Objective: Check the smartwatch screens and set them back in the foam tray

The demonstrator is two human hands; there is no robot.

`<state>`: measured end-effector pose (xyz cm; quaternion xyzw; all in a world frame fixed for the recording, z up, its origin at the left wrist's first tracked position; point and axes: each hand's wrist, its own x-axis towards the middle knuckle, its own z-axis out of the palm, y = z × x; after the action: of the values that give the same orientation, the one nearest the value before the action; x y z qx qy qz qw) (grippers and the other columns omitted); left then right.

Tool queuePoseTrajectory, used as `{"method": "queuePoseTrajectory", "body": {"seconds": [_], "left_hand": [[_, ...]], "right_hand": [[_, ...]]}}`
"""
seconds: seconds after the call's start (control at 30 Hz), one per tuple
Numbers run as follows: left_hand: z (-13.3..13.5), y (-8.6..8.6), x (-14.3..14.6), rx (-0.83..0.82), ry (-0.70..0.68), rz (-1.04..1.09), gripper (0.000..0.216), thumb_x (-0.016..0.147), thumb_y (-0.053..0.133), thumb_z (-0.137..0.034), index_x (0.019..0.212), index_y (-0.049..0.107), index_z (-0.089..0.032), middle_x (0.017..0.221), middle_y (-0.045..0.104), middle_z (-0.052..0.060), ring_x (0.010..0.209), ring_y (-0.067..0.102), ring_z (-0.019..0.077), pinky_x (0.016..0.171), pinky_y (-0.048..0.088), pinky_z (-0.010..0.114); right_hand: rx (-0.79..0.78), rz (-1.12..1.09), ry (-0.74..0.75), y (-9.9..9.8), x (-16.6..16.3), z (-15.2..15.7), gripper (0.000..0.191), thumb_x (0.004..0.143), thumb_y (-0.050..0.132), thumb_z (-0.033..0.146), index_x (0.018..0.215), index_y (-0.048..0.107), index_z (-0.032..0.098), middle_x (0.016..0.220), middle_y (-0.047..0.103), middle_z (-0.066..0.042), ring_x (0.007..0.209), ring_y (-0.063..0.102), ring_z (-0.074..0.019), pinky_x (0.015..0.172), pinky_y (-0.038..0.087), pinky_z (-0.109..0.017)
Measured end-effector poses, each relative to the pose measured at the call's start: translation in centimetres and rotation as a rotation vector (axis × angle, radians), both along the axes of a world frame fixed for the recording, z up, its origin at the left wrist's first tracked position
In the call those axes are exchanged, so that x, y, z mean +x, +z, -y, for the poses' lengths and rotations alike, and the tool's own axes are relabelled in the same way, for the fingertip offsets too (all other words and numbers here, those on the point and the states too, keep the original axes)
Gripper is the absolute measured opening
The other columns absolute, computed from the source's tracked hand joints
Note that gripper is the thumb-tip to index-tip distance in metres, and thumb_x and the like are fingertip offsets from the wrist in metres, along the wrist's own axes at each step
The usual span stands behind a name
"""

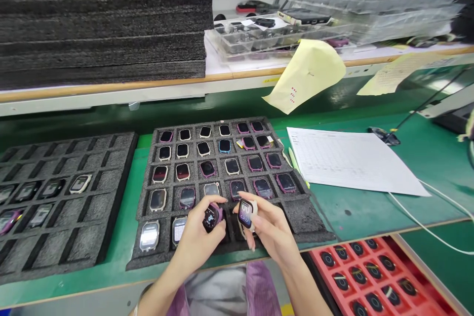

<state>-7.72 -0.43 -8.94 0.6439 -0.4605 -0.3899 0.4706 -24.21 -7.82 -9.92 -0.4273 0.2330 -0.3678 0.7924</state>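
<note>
My left hand (pixel 203 232) is closed around a purple smartwatch (pixel 212 217) whose dark screen shows a lit watch face. In my right hand (pixel 272 227) is a light-coloured smartwatch (pixel 246 213), held by its edges with large digits lit on the screen. Both hands are above the front row of a dark foam tray (pixel 303 210). Several smartwatches sit in the tray's compartments, most with dark screens and white, purple or blue cases. A white-cased watch (pixel 149 235) with a bright screen lies in the front left compartment. My hands hide part of the front row.
Another foam tray (pixel 122 173) with several watches lies to the left. On the right are a printed sheet (pixel 355 163), a green pen (pixel 296 163) and a white cable (pixel 425 227). A red tray (pixel 348 256) of round parts is below the bench edge. Stacked foam (pixel 103 34) stands on the shelf.
</note>
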Motion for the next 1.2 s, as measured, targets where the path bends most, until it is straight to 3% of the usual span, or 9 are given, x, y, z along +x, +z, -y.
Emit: {"method": "queuePoseTrajectory", "body": {"seconds": [0.4, 0.6, 0.83, 1.0, 1.2], "left_hand": [[-0.1, 0.0, 0.3, -0.040, 0.009, -0.036, 0.032, 0.078, 0.056, -0.013, 0.109, 0.058, -0.023, 0.084, 0.058, -0.003, 0.080, 0.054, 0.0153, 0.078, 0.042, 0.025], [-0.4, 0.3, 0.2, -0.057, 0.024, -0.058, 0.034, 0.080, 0.058, -0.014, 0.113, 0.058, -0.024, 0.090, 0.059, -0.002, 0.085, 0.055, 0.0154, 0.083, 0.042, 0.025], [0.0, 0.4, 0.3, -0.028, 0.050, -0.049, 0.027, 0.078, 0.058, -0.013, 0.104, 0.062, -0.021, 0.085, 0.060, -0.001, 0.079, 0.058, 0.0161, 0.075, 0.047, 0.025], [0.1, -0.1, 0.4, 0.057, -0.010, -0.337, 0.053, 0.082, 0.066, -0.030, 0.131, 0.047, -0.024, 0.088, 0.057, -0.001, 0.051, 0.049, 0.0091, 0.045, 0.044, 0.021], [-0.1, -0.4, 0.8, 0.057, -0.040, -0.697, 0.042, 0.093, 0.055, -0.043, 0.126, 0.054, -0.017, 0.084, 0.060, 0.004, 0.072, 0.062, 0.0173, 0.059, 0.054, 0.026]], "right_hand": [[-0.021, -0.031, -0.008, 0.4, 0.0, 0.1, 0.037, 0.084, 0.076, 0.033, 0.120, 0.071, 0.025, 0.096, 0.070, -0.008, 0.047, 0.059, -0.0098, 0.040, 0.048, -0.019], [-0.027, -0.041, -0.028, 0.8, -0.1, 0.0, 0.039, 0.083, 0.076, 0.033, 0.120, 0.071, 0.023, 0.095, 0.070, -0.009, 0.046, 0.057, -0.0102, 0.038, 0.045, -0.020], [-0.008, -0.055, 0.002, 0.8, -0.3, 0.0, 0.039, 0.084, 0.075, 0.032, 0.121, 0.069, 0.021, 0.096, 0.071, -0.010, 0.047, 0.059, -0.0129, 0.039, 0.048, -0.023], [-0.034, -0.025, 0.091, 0.2, -0.3, 0.7, 0.044, 0.090, 0.068, 0.032, 0.132, 0.060, 0.023, 0.109, 0.070, -0.014, 0.054, 0.063, -0.0159, 0.045, 0.053, -0.027], [-0.106, -0.108, 0.068, -0.1, -0.7, 1.0, 0.041, 0.092, 0.066, 0.033, 0.130, 0.058, 0.024, 0.115, 0.067, -0.013, 0.057, 0.061, -0.0139, 0.046, 0.049, -0.024]]}}
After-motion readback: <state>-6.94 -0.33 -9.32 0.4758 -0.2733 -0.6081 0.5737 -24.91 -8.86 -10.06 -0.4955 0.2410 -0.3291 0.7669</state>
